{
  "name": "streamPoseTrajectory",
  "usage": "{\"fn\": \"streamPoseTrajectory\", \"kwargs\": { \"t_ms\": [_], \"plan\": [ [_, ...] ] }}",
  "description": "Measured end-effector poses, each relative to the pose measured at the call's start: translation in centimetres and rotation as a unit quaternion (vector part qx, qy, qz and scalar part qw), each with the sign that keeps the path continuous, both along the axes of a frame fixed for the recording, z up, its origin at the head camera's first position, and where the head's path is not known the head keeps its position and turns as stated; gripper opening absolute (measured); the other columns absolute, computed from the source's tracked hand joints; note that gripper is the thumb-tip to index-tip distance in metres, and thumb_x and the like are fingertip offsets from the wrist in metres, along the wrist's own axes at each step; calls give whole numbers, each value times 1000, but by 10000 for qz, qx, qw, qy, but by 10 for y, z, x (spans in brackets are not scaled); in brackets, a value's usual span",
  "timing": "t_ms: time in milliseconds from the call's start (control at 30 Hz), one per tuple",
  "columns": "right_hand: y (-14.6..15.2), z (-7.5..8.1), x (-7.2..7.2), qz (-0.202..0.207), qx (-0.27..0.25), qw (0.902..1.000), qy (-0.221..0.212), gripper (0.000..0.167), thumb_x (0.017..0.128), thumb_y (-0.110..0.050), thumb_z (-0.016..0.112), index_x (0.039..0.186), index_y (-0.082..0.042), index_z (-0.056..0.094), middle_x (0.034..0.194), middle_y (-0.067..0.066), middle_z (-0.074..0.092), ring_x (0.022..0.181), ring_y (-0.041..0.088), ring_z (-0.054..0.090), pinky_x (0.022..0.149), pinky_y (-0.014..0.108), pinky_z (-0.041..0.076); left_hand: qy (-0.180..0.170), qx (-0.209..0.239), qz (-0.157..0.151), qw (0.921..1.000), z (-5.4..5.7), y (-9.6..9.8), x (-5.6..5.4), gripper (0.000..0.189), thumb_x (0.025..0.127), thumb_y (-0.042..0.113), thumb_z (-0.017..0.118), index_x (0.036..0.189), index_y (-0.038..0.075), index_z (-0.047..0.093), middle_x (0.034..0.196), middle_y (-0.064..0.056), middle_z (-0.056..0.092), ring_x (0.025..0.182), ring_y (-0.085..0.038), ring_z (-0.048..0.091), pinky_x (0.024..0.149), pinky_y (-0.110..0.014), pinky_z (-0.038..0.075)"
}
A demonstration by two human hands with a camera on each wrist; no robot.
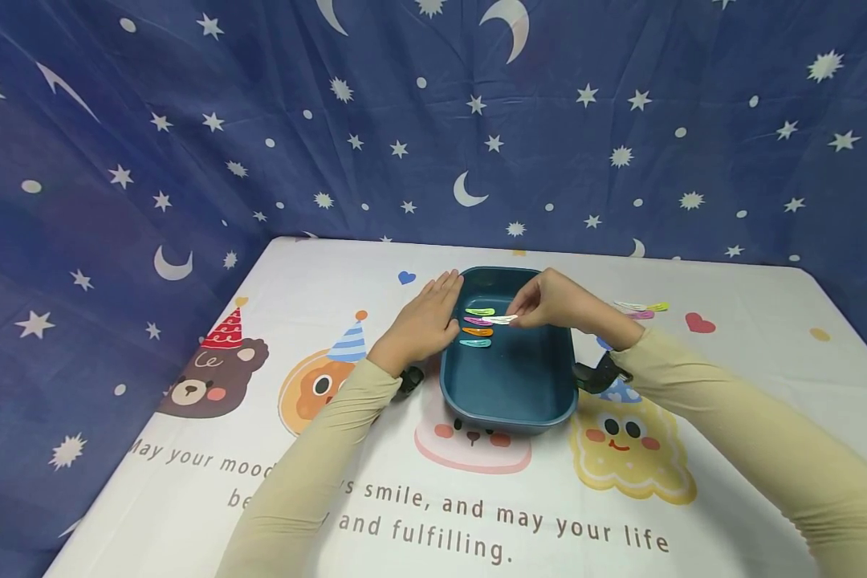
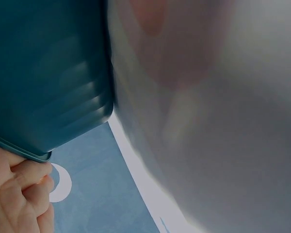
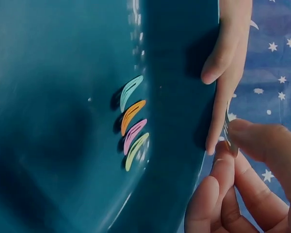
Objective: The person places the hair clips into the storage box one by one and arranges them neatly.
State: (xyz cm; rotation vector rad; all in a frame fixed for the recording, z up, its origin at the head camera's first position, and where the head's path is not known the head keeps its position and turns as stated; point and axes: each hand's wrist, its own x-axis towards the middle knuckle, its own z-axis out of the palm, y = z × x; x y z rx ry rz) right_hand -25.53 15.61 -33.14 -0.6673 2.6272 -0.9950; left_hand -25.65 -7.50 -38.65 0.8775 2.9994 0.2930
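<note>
My left hand [image 1: 422, 317] holds the left rim of a dark teal tub [image 1: 516, 393], thumb over the inside and fingers along the edge. In the left wrist view, bent fingers [image 2: 31, 187] show just under the rim. Between thumb and fingertips, my right hand [image 1: 549, 299] pinches a white snap hair clip [image 1: 500, 319] above the tub. A row of hair clips lies on the tub's floor along its left side: light blue [image 3: 131, 92], orange [image 3: 133, 117], pink [image 3: 135, 136] and yellow-green [image 3: 137, 151].
On the tablecloth right of the tub lie another white hair clip [image 1: 630, 306], a yellow one [image 1: 657, 307] and a pink one [image 1: 640, 315], partly behind the right forearm. A dark wrist strap [image 1: 601, 373] hangs beside the tub. Starry blue cloth [image 1: 433, 120] stands behind the table.
</note>
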Motion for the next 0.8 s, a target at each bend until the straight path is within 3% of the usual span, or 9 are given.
{"fn": "streamPoseTrajectory", "kwargs": {
  "t_ms": [367, 800],
  "plan": [
    [-16, -6, -2, 58, -66, 10000, -21, 10, 72, 1, 72, 82, 4, 73, 75, 12, 71, 60, 7, 56, 59, 20, 51, 18, -7, -3, 10000, -2, 0, -1, 67, 93, 24, 40, 150, 0, 14, 158, -11, 14, 148, -23, 10, 121, -34, 8],
    [-32, -16, -5, 355, 201, 9991, -77, 10, 71, -1, 75, 81, 2, 74, 73, 10, 72, 59, 5, 59, 62, 23, 55, 19, 57, -68, 10000, 0, -1, 0, 66, 94, 23, 40, 150, -1, 14, 158, -12, 13, 148, -23, 9, 121, -34, 8]
  ]
}}
